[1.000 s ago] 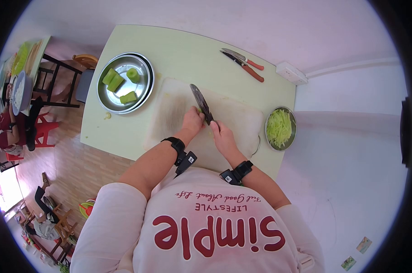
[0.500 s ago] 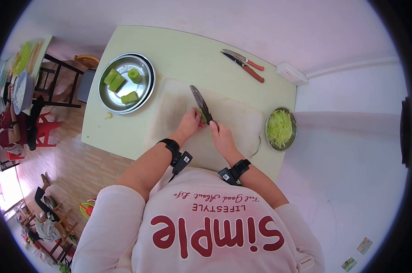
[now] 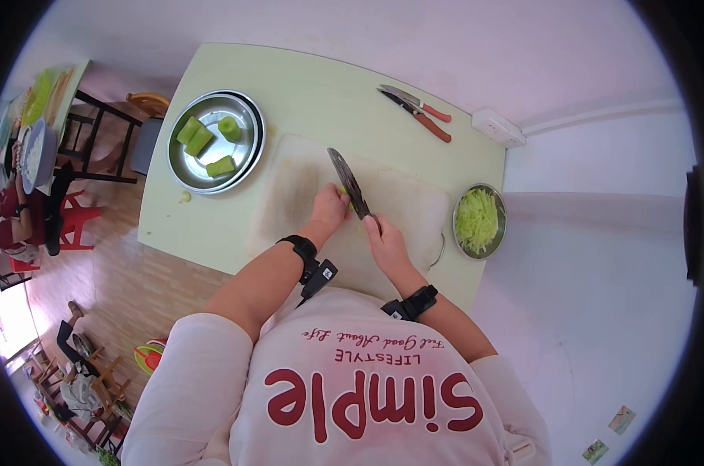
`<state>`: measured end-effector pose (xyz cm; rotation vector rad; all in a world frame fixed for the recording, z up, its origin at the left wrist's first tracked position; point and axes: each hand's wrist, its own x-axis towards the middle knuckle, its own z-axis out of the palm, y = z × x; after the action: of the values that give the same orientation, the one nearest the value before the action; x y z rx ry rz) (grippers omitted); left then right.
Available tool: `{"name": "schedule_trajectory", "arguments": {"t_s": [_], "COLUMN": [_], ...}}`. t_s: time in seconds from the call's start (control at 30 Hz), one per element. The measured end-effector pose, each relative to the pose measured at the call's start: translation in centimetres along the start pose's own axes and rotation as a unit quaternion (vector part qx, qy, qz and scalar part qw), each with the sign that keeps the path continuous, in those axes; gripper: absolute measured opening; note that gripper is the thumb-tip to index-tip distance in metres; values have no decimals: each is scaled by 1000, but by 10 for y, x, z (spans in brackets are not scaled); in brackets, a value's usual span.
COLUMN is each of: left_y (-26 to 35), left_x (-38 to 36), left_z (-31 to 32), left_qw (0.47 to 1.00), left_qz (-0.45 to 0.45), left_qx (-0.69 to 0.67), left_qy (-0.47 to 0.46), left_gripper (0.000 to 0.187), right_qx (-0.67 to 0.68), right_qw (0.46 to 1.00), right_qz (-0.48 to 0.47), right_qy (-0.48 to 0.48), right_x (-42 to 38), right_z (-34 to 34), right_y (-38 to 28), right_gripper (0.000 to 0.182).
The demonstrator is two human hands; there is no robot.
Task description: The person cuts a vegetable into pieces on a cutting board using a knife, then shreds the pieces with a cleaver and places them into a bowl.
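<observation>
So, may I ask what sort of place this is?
Probably a shared food-preparation room, though home or business is unclear: a cutting board lies on the near table, shredded green vegetable sits in a bowl, and another person is at a second table.

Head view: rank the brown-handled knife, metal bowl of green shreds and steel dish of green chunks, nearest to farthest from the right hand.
1. Metal bowl of green shreds: nearest, to the right of the right hand.
2. Brown-handled knife: farther, ahead and slightly right.
3. Steel dish of green chunks: farthest, ahead and well left.
</observation>
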<state>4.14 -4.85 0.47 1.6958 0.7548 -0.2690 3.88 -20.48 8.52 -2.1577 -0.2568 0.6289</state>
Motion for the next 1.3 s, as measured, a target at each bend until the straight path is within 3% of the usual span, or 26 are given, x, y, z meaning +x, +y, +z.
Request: {"name": "schedule_trajectory", "arguments": {"t_s": [0.73, 1.23, 1.3], "left_y": [3, 5, 6], "left_x": [-3, -6, -7], "left_z": [-2, -4, -5], "left_qw": [1000, 1000, 1000], "left_qz": [4, 8, 16], "left_qx": [1, -14, -4], "left_qy": [6, 8, 12], "left_gripper": [11, 12, 12], "right_qx": [-19, -26, 8], "right_qw": [1000, 998, 1000], "right_qz": [10, -45, 2], "right_qy": [-12, 19, 4], "right_x": [5, 21, 27], "right_z": [2, 15, 19], "right_y": [-3, 9, 18], "right_gripper": [41, 38, 37]}}
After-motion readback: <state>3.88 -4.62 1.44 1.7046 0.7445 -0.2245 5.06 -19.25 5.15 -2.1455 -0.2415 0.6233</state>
